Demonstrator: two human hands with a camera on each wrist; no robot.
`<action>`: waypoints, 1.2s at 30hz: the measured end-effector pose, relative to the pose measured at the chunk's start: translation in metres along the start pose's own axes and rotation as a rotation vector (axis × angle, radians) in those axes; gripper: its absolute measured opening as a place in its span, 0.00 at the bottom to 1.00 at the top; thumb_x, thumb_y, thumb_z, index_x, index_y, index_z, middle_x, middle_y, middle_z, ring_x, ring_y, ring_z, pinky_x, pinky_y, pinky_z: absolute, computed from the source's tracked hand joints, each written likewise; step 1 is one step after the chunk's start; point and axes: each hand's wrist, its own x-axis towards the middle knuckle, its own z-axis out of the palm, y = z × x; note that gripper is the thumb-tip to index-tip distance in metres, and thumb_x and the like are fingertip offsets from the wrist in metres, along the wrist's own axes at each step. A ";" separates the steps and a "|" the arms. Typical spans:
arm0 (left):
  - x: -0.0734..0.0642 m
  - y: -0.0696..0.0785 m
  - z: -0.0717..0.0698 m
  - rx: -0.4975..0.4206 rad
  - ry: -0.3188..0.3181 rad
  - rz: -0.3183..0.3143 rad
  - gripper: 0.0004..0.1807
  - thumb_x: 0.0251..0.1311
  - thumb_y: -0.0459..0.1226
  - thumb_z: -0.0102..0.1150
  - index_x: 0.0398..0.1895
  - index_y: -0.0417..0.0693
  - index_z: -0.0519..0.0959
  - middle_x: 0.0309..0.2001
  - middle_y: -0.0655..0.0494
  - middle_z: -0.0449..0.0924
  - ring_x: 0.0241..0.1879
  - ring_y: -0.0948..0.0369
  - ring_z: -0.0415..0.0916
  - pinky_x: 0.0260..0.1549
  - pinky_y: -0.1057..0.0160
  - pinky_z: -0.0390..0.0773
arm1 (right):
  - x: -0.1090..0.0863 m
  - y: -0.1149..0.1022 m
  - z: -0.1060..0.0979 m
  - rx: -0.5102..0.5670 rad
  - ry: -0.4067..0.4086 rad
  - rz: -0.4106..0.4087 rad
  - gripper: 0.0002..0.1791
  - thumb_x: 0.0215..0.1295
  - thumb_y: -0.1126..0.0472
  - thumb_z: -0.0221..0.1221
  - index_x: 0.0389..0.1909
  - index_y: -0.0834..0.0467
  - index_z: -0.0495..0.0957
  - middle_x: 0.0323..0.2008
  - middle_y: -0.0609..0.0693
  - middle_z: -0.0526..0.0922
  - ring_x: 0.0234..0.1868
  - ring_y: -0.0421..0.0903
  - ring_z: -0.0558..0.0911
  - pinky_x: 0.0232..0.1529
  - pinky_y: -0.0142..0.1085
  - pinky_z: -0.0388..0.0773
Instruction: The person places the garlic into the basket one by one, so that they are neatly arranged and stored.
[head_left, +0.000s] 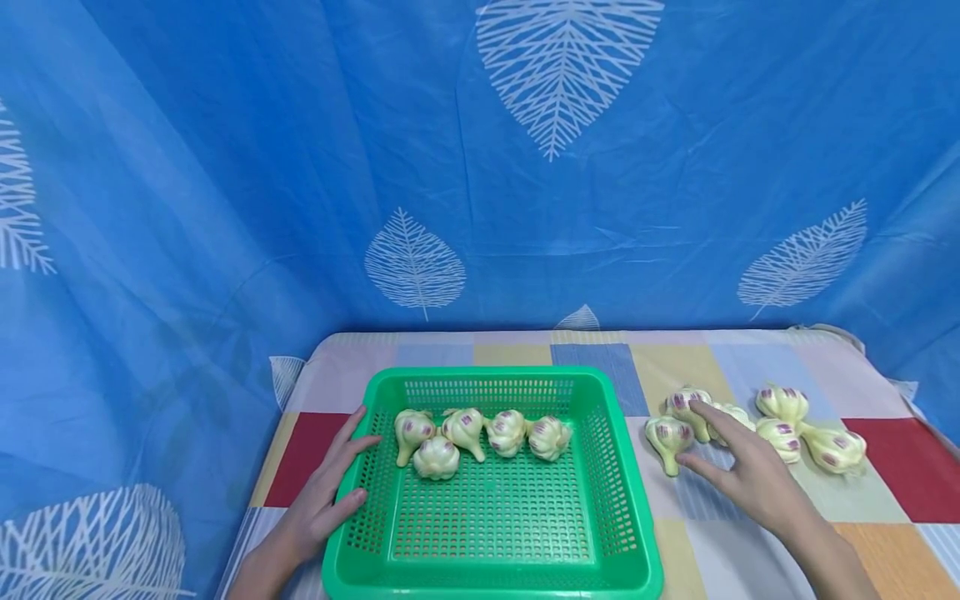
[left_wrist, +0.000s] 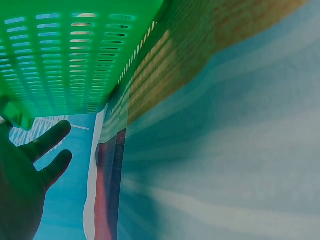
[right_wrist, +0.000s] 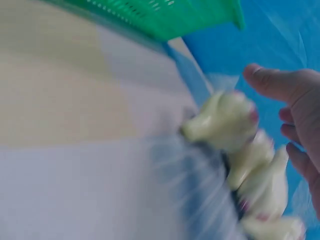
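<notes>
My left hand (head_left: 318,496) rests at the left rim of a green plastic basket (head_left: 491,575), its fingers spread along the side. Inside, several garlic bulbs (head_left: 506,433) lie in a row toward the back, with one garlic bulb (head_left: 436,459) in front of them. To the right of the basket, my right hand (head_left: 750,471) reaches over loose garlic bulbs, thumb and fingers apart. The nearest garlic bulb (head_left: 668,440) lies just beyond the thumb tip, stem toward me. In the right wrist view that hand (right_wrist: 300,110) holds nothing, beside the garlic bulbs (right_wrist: 225,122).
Further right, three more garlic bulbs (head_left: 782,403) lie close together. A patchwork-patterned cloth (head_left: 720,550) covers the table. Blue curtains (head_left: 300,167) with white leaf prints hang behind and at the sides.
</notes>
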 end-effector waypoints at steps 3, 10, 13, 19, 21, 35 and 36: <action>0.001 0.000 0.000 0.001 0.000 -0.003 0.34 0.60 0.35 0.51 0.72 0.40 0.65 0.80 0.50 0.40 0.74 0.65 0.47 0.47 0.58 0.82 | -0.021 0.010 0.006 0.028 0.096 -0.007 0.46 0.45 0.61 0.79 0.68 0.60 0.72 0.59 0.65 0.78 0.65 0.38 0.73 0.60 0.26 0.68; 0.001 0.000 -0.001 0.020 0.002 0.000 0.34 0.59 0.36 0.51 0.72 0.41 0.64 0.80 0.49 0.41 0.74 0.64 0.47 0.49 0.57 0.81 | -0.066 0.028 0.012 0.054 0.226 0.105 0.45 0.41 0.70 0.79 0.66 0.63 0.74 0.57 0.66 0.78 0.63 0.16 0.59 0.58 0.11 0.51; 0.000 0.001 -0.002 0.026 0.005 -0.002 0.34 0.60 0.35 0.51 0.73 0.41 0.64 0.80 0.50 0.41 0.74 0.64 0.47 0.49 0.57 0.81 | -0.084 0.036 0.011 0.060 0.244 0.270 0.44 0.48 0.65 0.78 0.69 0.58 0.72 0.62 0.62 0.77 0.57 0.12 0.59 0.49 0.10 0.58; -0.002 0.001 -0.002 0.018 0.007 -0.001 0.34 0.59 0.34 0.51 0.72 0.40 0.64 0.80 0.49 0.41 0.74 0.65 0.47 0.47 0.58 0.82 | -0.103 0.060 0.010 0.116 0.281 0.649 0.40 0.62 0.59 0.71 0.74 0.58 0.66 0.70 0.57 0.70 0.63 0.19 0.60 0.53 0.11 0.58; -0.002 0.001 -0.002 0.014 0.006 -0.009 0.34 0.59 0.35 0.51 0.73 0.41 0.64 0.80 0.50 0.41 0.74 0.65 0.47 0.46 0.58 0.82 | -0.106 0.069 0.009 0.155 0.279 0.783 0.41 0.66 0.57 0.67 0.76 0.59 0.61 0.74 0.60 0.64 0.72 0.30 0.58 0.58 0.15 0.55; -0.001 -0.002 0.000 0.025 0.000 0.009 0.35 0.59 0.35 0.51 0.73 0.41 0.64 0.80 0.50 0.42 0.74 0.64 0.47 0.48 0.58 0.81 | -0.112 0.121 -0.012 0.250 0.442 1.021 0.44 0.69 0.61 0.61 0.79 0.50 0.46 0.61 0.36 0.65 0.74 0.41 0.59 0.69 0.26 0.52; -0.001 -0.002 0.000 0.023 0.000 0.007 0.35 0.59 0.35 0.51 0.73 0.41 0.64 0.80 0.50 0.42 0.74 0.64 0.47 0.48 0.58 0.82 | -0.110 0.125 -0.014 0.243 0.433 1.015 0.45 0.70 0.61 0.61 0.80 0.51 0.44 0.66 0.43 0.65 0.75 0.43 0.57 0.70 0.27 0.51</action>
